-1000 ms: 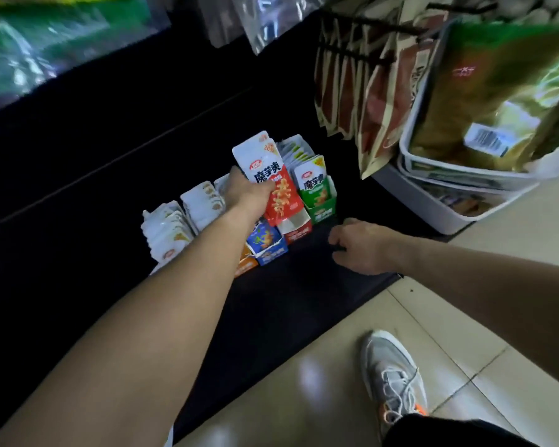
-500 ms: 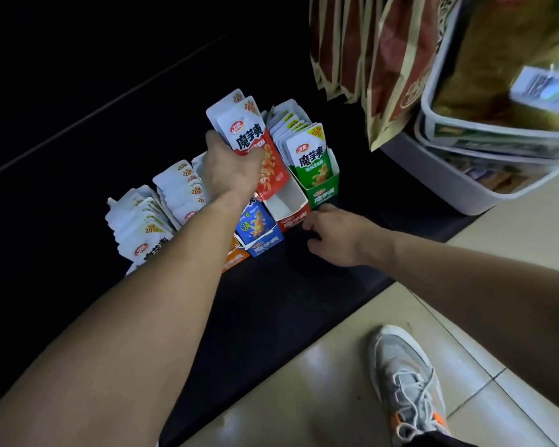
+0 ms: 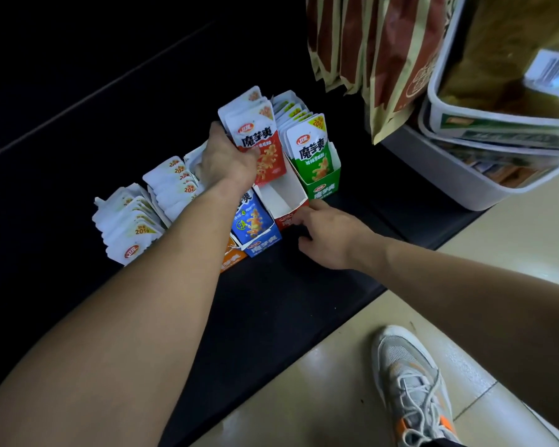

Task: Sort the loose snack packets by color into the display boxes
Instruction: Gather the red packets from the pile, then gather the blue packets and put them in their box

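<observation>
My left hand [image 3: 227, 162] grips a stack of red snack packets [image 3: 261, 146] and holds it over the back of the red display box [image 3: 286, 201], whose front part shows bare white card. At that box's front edge my right hand [image 3: 328, 235] touches the card with its fingertips. The green box [image 3: 321, 185] to the right is full of green packets [image 3: 310, 156]. A blue box [image 3: 259, 243] with a blue packet [image 3: 250, 221] stands to the left, then an orange box [image 3: 231, 258], partly hidden by my left forearm.
More white-topped packets [image 3: 133, 221] stand in rows at the far left on the black shelf [image 3: 271, 301]. White bins [image 3: 465, 175] of large bags sit at the right, with brown bags [image 3: 384, 59] hanging above. My shoe [image 3: 413, 382] is on the tiled floor.
My left hand has lifted the red packets a little up and back, baring the red box's inside. My right hand has moved forward to the red box's front edge.
</observation>
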